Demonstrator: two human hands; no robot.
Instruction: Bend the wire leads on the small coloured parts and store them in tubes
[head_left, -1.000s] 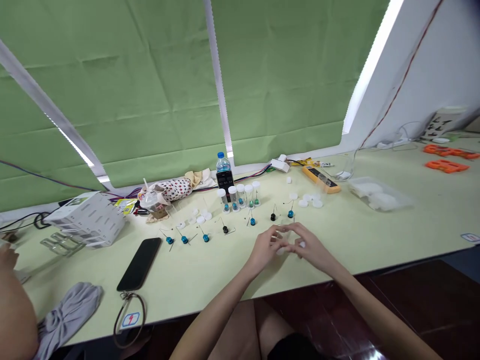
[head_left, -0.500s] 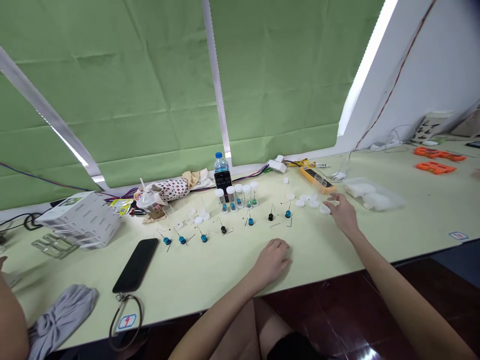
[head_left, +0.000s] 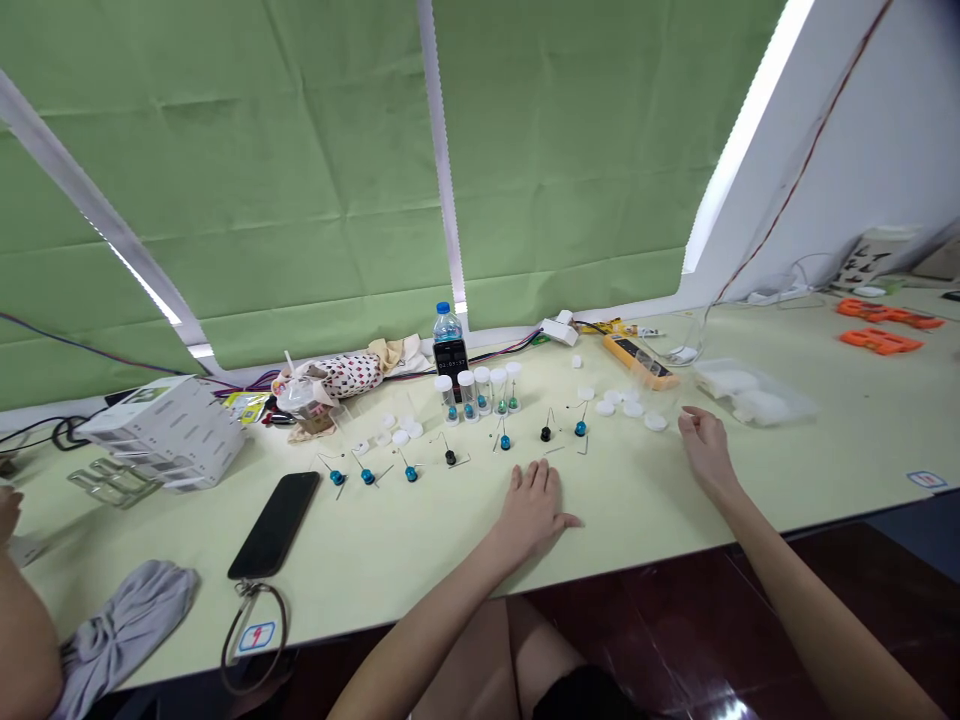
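Observation:
My left hand [head_left: 531, 505] lies flat on the table with its fingers apart, holding nothing. In front of it stands a row of small blue and black knob-like pieces with thin bent wires, among them a blue piece [head_left: 505, 442] and a black piece [head_left: 546, 434]. My right hand [head_left: 706, 455] rests at the right with its fingers curled in; whatever may be inside them is hidden. Closest to it are round white caps, one of them a loose cap [head_left: 655, 422]. Behind the row, several clear vials [head_left: 470, 398] with white caps stand upright, blue or green pieces inside.
A black phone [head_left: 274, 525] and a grey cloth [head_left: 131, 625] lie at the left, beside another person's arm [head_left: 22, 630]. A yellow multimeter [head_left: 637, 362], a clear plastic bag [head_left: 754, 392] and orange tools [head_left: 879, 341] are rightward. A water bottle [head_left: 447, 325] stands behind a timer phone [head_left: 451, 355].
My left hand has moved slightly left and forward, and its fingers have spread flat on the table. My right hand has drawn back to the right from the white caps, fingers now curled.

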